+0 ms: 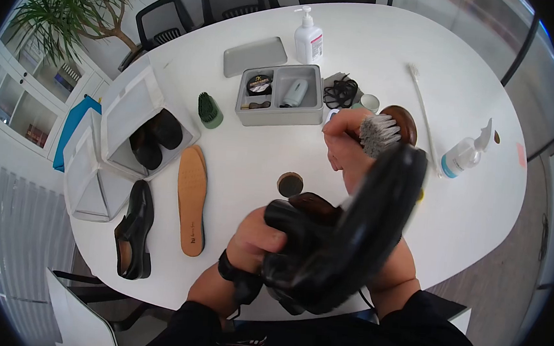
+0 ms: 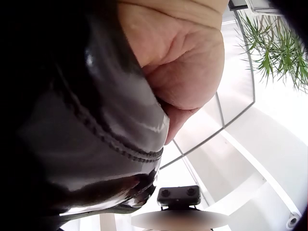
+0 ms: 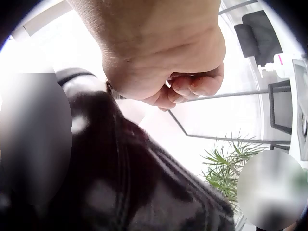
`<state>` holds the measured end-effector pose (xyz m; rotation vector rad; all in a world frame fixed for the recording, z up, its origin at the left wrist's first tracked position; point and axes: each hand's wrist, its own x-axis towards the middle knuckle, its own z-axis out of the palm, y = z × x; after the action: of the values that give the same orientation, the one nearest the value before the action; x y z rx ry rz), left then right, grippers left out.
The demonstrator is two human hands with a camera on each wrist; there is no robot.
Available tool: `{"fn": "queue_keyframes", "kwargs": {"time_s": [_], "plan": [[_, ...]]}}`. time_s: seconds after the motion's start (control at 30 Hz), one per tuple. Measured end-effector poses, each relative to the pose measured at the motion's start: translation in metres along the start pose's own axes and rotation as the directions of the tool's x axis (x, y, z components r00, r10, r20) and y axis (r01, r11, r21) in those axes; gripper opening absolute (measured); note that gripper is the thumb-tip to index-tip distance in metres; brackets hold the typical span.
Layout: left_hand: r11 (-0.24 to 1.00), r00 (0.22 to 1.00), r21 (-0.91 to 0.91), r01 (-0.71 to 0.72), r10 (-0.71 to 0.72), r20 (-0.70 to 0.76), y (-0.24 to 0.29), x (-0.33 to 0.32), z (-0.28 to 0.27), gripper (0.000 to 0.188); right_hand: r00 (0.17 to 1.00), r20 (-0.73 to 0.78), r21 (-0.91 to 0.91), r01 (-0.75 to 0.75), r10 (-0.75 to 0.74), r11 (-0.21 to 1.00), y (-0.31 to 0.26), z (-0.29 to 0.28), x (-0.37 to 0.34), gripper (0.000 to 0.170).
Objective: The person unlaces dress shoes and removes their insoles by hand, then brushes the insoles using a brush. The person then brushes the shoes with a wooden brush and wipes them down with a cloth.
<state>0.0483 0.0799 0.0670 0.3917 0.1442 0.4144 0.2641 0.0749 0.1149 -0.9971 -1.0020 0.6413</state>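
A glossy black shoe (image 1: 370, 226) is held up over the table's near edge, its toe toward the far right. My left hand (image 1: 255, 239) grips it at the heel end; in the left wrist view the hand (image 2: 187, 67) lies against the shiny stitched leather (image 2: 115, 110). Behind the toe, my right hand (image 1: 351, 143) holds a brush with grey bristles (image 1: 379, 134) and a brown wooden back (image 1: 401, 121). The right wrist view shows that hand (image 3: 168, 53) with curled fingers above the shoe (image 3: 144, 178); the brush is mostly hidden there.
At left lie another black shoe (image 1: 136, 230), a tan insole (image 1: 191, 199) and a white box (image 1: 113, 140) with dark items. A green brush (image 1: 209, 110), a round tin (image 1: 290, 184), a grey case (image 1: 281, 118), black laces (image 1: 340, 92) and bottles (image 1: 309, 39) stand or lie farther back.
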Motion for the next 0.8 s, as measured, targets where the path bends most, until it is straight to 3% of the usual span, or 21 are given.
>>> {"fn": "queue_keyframes", "kwargs": {"time_s": [0.07, 0.1, 0.13, 0.2, 0.23, 0.27, 0.33, 0.4, 0.47, 0.53, 0.57, 0.6, 0.67, 0.73, 0.8], "plan": [[0.987, 0.987, 0.037, -0.158, 0.158, 0.006, 0.007, -0.002, 0.001, 0.066, 0.973, 0.048, -0.069, 0.228, -0.225, 0.971, -0.003, 0.002, 0.009, 0.014], [0.986, 0.987, 0.04, -0.161, 0.161, 0.008, 0.008, -0.001, 0.003, 0.066, 0.994, -0.003, 0.21, -0.11, 0.113, 0.971, -0.016, -0.002, -0.003, 0.032], [0.979, 0.981, 0.071, -0.191, 0.192, 0.006, 0.018, 0.0, 0.005, 0.065, 0.958, 0.131, -0.089, 0.267, -0.255, 0.96, 0.001, -0.003, -0.002, 0.034], [0.959, 0.968, 0.131, -0.25, 0.252, 0.002, 0.04, 0.014, 0.011, 0.064, 0.983, 0.158, -0.207, 0.121, -0.088, 0.971, -0.006, 0.008, -0.006, 0.028], [0.947, 0.96, 0.16, -0.278, 0.281, 0.0, 0.039, -0.005, 0.009, 0.064, 0.933, 0.284, -0.08, -0.208, 0.223, 0.975, -0.002, 0.01, -0.005, 0.022], [0.934, 0.951, 0.189, -0.304, 0.31, -0.001, 0.049, -0.006, 0.01, 0.064, 0.901, 0.411, -0.253, -0.035, 0.141, 0.967, -0.005, 0.017, 0.0, 0.014], [0.903, 0.931, 0.245, -0.352, 0.364, -0.002, 0.051, -0.029, 0.008, 0.063, 0.827, 0.562, -0.182, 0.09, 0.028, 0.979, 0.005, 0.027, -0.002, 0.015], [0.868, 0.91, 0.301, -0.395, 0.416, -0.004, 0.053, -0.037, 0.009, 0.062, 0.773, 0.633, -0.241, 0.137, 0.049, 0.961, 0.012, 0.036, -0.007, 0.02], [0.825, 0.883, 0.358, -0.438, 0.469, 0.001, 0.058, -0.042, 0.012, 0.061, 0.774, 0.633, -0.289, 0.215, 0.017, 0.933, 0.013, 0.04, -0.01, 0.019], [0.774, 0.854, 0.413, -0.479, 0.521, 0.014, 0.084, -0.032, 0.018, 0.061, 0.786, 0.565, -0.271, -0.11, 0.251, 0.956, 0.005, 0.04, -0.006, 0.017], [0.746, 0.837, 0.441, -0.499, 0.547, 0.021, 0.065, -0.038, 0.02, 0.06, 0.835, 0.509, -0.243, -0.092, 0.208, 0.966, 0.011, 0.037, -0.005, 0.014], [0.717, 0.82, 0.47, -0.516, 0.572, 0.028, 0.082, -0.034, 0.023, 0.06, 0.863, 0.426, -0.17, -0.218, 0.271, 0.961, 0.022, 0.038, -0.005, 0.014], [0.655, 0.787, 0.526, -0.542, 0.616, 0.044, 0.064, -0.043, 0.029, 0.059, 0.954, 0.212, -0.177, -0.178, 0.214, 0.968, 0.022, 0.033, 0.003, 0.029], [0.618, 0.765, 0.555, -0.557, 0.642, 0.052, 0.055, -0.041, 0.042, 0.059, 0.982, -0.004, -0.237, -0.184, 0.189, 0.954, 0.018, 0.014, 0.015, 0.024], [0.351, 0.655, 0.856, -0.38, 0.756, -0.018, 0.033, -0.036, 0.061, 0.048, 0.981, -0.075, -0.146, -0.186, 0.176, 0.972, 0.008, -0.003, 0.023, 0.032]]}}
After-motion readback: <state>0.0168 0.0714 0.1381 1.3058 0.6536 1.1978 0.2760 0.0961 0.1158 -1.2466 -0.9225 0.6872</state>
